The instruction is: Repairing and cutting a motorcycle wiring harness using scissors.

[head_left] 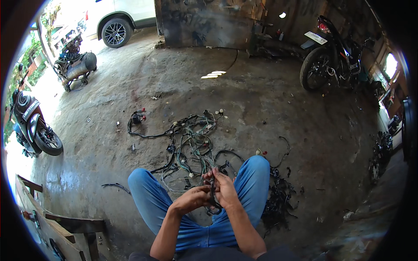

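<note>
The left hand [195, 198] was positioned on the near side of the wiring harness [191, 138], its fingers bent against one dark branch [213, 204]; whether they had fully closed could not be told. The right hand [225, 188] was nearer to the harness — its fingers were curled closed around the branch, thumb uppermost, where pale wires fanned out. The branch's long axis ran away from the body, toward the harness. The harness itself lay ahead of both hands and mostly to their left, spread in loops over the concrete floor [348, 174].

Quantities, in order of distance:

- One heap of black pieces [278, 200], right of the harness on its near side; the individual pieces could not be counted.
- One short dark cable [116, 186], left of the harness on its near side, detached.
- One wiring harness, with one black connector block [138, 117] with red parts at its far left end.
- Two motorcycles: one scooter [32, 124] well left of the harness; one black motorcycle [339, 56] beyond it to the right.
- One air compressor [82, 65], beyond the harness to the left.
- One white car [135, 11], farthest beyond the harness — only partly in view.
</note>
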Motion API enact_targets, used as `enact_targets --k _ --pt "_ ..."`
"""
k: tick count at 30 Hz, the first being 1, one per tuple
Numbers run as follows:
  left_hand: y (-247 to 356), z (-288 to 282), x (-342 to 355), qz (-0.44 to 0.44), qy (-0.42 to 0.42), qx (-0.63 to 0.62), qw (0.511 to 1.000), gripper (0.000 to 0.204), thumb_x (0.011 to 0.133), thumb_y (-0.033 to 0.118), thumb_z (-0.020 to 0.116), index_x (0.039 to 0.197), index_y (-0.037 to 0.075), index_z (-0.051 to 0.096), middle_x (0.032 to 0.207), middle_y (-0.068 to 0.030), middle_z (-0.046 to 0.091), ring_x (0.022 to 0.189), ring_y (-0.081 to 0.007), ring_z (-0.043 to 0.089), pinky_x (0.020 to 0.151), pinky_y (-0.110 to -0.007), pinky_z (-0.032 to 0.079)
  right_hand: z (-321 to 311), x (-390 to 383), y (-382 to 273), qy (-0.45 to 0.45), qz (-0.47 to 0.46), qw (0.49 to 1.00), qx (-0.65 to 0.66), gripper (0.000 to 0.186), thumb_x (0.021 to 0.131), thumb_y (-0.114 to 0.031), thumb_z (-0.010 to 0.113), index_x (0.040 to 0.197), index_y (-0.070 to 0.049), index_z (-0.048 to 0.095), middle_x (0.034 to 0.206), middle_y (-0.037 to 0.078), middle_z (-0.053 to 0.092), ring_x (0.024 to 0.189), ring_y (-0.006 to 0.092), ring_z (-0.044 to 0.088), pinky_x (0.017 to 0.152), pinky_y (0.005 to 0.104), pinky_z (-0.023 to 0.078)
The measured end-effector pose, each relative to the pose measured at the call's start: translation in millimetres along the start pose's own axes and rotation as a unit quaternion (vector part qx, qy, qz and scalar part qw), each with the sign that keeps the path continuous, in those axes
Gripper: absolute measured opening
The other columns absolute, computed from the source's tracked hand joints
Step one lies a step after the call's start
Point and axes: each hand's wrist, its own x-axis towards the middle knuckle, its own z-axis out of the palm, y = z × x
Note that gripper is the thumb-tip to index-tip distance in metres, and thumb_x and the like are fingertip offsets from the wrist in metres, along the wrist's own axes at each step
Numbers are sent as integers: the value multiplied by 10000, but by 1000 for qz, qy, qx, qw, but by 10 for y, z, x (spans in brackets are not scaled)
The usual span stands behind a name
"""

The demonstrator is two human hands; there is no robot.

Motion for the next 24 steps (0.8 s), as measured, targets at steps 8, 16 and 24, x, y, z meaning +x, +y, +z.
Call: enact_targets --k 8,16,24 --pt "-65 -17 108 19 -90 -44 995 257 1015 312 608 1058 59 620 814 7 592 631 -65 535 530 -224 444 57 -121 -258 -85 36 995 35 346 1082 -305 452 882 -53 580 950 74 583 1159 252 542 1006 408 471" --pt "-38 599 65 329 280 339 836 173 1027 121 574 898 5 584 740 3 505 656 -70 443 565 -268 393 186 -128 -328 -66 -64 992 82 307 1089 -265 445 896 -51 551 888 63 558 995 244 598 982 408 469" --pt "192 551 15 444 231 520 691 34 883 -29 629 895 -4 611 739 -139 524 633 -303 588 581 -375 464 288 -65 -379 -47 -55 992 101 293 1078 -292 477 906 -63 539 783 29 535 710 165 561 793 366 548"
